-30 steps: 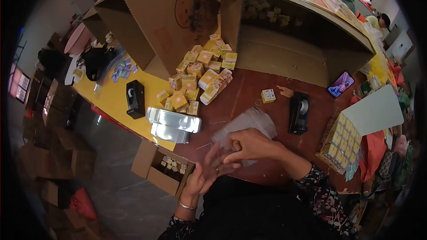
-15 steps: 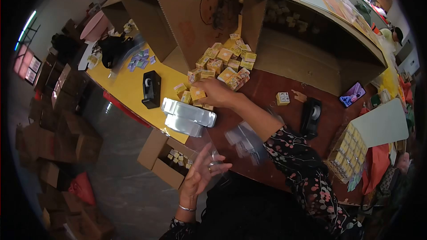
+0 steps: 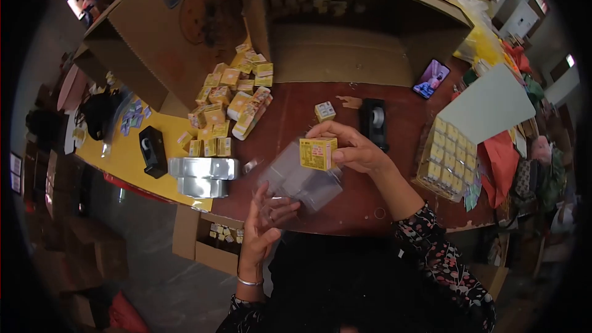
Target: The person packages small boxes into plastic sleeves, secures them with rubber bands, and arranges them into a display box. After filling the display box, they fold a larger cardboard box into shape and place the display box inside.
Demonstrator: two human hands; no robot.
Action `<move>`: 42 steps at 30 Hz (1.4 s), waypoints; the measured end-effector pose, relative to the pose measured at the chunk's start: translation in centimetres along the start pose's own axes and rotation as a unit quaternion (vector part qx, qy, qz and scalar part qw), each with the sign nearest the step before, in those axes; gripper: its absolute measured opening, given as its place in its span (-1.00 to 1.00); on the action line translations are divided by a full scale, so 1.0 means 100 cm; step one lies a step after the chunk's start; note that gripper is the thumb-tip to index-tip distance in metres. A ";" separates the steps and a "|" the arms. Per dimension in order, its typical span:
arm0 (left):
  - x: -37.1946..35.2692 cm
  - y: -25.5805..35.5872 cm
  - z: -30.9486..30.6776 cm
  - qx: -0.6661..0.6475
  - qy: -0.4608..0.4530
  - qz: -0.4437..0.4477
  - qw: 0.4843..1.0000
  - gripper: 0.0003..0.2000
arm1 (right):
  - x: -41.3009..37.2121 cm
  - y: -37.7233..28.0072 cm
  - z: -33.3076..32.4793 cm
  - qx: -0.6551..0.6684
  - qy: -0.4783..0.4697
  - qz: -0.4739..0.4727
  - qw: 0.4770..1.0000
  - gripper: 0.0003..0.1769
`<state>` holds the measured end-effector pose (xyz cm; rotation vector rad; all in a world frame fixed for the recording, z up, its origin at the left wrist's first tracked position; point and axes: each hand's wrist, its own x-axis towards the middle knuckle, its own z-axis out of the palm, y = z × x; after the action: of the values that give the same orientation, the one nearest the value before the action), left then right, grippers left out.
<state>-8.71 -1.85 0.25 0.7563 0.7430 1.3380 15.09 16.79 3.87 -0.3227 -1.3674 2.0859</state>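
Our right hand (image 3: 359,153) has a small yellow printed cardboard box (image 3: 315,155) pinched between thumb and curled fingers, raised over the middle of the tabletop's near half. Our left hand (image 3: 260,229) is at the near edge of the red-brown tabletop (image 3: 302,108), palm up, its fingers parted and half curled; something clear glints by the fingertips, but we cannot tell whether they grip it.

Beneath the box lies a loose pile of clear plastic packaging (image 3: 293,171). Towards the tabletop's far edge, a heap of yellow printed boxes (image 3: 229,83) spills before the large brown cardboard cartons. Left of the pile, near the left part of the near edge, sit shiny clear plastic packs (image 3: 203,176); a black tape dispenser (image 3: 372,124) stands behind our right wrist.

As we judge it, the risks are small ones. Too tight a pinch could dent the box's thin walls, and too light a one could drop it onto the plastic. Those slick, loose pieces could slide over the near edge if our left forearm or sleeve brushed them. Anything clear at our left fingertips could slip or crease, because that hold looks slack. A wide swing of our right elbow could knock the tape dispenser.
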 end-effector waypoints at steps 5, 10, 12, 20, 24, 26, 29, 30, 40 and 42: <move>0.012 -0.006 0.029 0.011 -0.031 -0.040 0.999 0.13 | -0.072 0.016 -0.019 0.128 0.060 -0.049 0.989 -0.33; 0.022 -0.016 0.051 0.017 -0.056 -0.063 0.996 0.14 | -0.112 0.019 -0.004 0.220 0.159 -0.045 0.961 -0.36; 0.024 -0.018 0.057 0.024 -0.067 -0.074 0.995 0.14 | -0.124 0.025 -0.008 0.213 0.165 -0.059 0.961 -0.41; 0.024 -0.036 0.063 0.082 -0.077 -0.084 0.990 0.10 | -0.148 0.047 -0.014 -0.446 0.379 -0.101 0.804 -0.55; 0.024 -0.038 0.067 0.082 -0.080 -0.106 0.988 0.07 | -0.151 0.060 -0.012 -0.627 0.422 -0.085 0.649 -0.41; 0.025 -0.042 0.067 0.081 -0.087 -0.109 0.987 0.05 | -0.153 0.065 -0.012 -0.666 0.422 -0.047 0.613 -0.35; 0.025 -0.044 0.066 0.094 -0.078 -0.111 0.986 0.04 | -0.159 0.061 -0.005 -0.659 0.400 0.002 0.637 -0.28; 0.025 -0.043 0.066 0.101 -0.073 -0.113 0.986 0.03 | -0.161 0.053 -0.001 -0.655 0.385 0.030 0.649 -0.30; 0.031 -0.052 0.064 0.134 -0.114 -0.124 0.977 -0.08 | -0.159 0.037 -0.017 -0.656 0.259 0.028 0.708 -0.30; 0.032 -0.054 0.063 0.147 -0.125 -0.115 0.974 -0.10 | -0.154 0.040 -0.019 -0.651 0.273 0.023 0.707 -0.35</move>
<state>-0.22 0.59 -0.76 1.0208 0.8084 0.9125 26.63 7.69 -2.50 -1.3925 -2.1457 0.5279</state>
